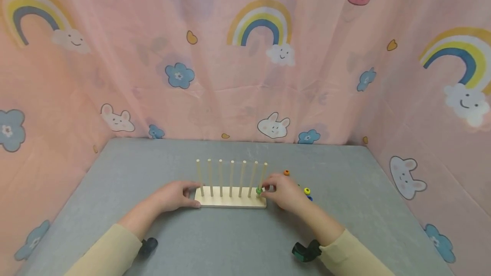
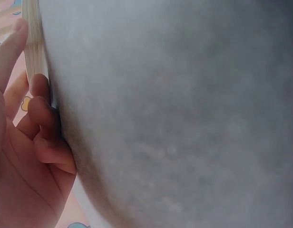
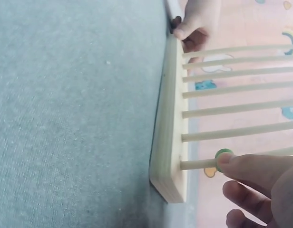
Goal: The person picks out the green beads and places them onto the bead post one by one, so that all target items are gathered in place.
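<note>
Your right hand [image 1: 281, 191] is pinching the green bead [image 1: 258, 191] between thumb and fingers, around the rightmost peg [image 1: 263, 175], above the base [image 1: 230, 202]; your left hand [image 1: 174, 196] is gripping the base's left end.

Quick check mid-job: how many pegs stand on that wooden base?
7 pegs, in one row along the wooden base: one nearest the left hand, five between, and one nearest the right hand, with the green bead around it. None appears hidden.
</note>
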### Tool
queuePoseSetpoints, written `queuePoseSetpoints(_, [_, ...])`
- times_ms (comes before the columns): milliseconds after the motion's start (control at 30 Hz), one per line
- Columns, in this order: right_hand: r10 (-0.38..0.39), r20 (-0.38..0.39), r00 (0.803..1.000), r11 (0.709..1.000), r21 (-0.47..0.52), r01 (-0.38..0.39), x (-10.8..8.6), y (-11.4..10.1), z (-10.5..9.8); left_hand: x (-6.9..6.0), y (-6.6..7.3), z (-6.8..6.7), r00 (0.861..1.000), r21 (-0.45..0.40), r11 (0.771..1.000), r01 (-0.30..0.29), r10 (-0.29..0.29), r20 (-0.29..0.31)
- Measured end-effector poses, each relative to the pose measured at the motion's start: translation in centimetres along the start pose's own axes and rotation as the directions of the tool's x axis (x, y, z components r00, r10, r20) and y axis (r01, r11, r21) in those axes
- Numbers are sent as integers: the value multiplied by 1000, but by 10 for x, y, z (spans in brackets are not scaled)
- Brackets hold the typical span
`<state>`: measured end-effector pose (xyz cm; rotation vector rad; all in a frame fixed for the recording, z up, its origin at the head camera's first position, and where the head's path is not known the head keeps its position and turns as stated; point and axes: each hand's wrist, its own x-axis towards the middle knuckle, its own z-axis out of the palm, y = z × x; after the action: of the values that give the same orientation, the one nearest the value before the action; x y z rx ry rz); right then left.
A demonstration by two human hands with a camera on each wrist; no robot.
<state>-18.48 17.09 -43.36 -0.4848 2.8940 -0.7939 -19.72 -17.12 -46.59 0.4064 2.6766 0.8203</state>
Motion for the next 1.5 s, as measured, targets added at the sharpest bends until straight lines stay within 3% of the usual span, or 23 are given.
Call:
queuePoseSetpoints(400, [26, 68, 997, 996, -90, -20, 5, 6, 15, 2, -2, 1, 1000, 7, 1000, 1, -1, -2])
queuePoseSetpoints(667, [44, 72, 996, 998, -53, -40, 7, 9, 12, 2, -1, 1, 1000, 7, 1000, 1, -1, -8])
queuePoseSetpoints(1067, [21, 33, 999, 1000, -5, -21, 6, 23, -10, 0, 0, -1, 1000, -1, 1000, 6, -6, -12])
queuePoseSetpoints(1500, [64, 36, 997, 998, -26, -63, -17, 51, -47, 0, 1, -1, 1000, -14, 1000, 14, -14, -1])
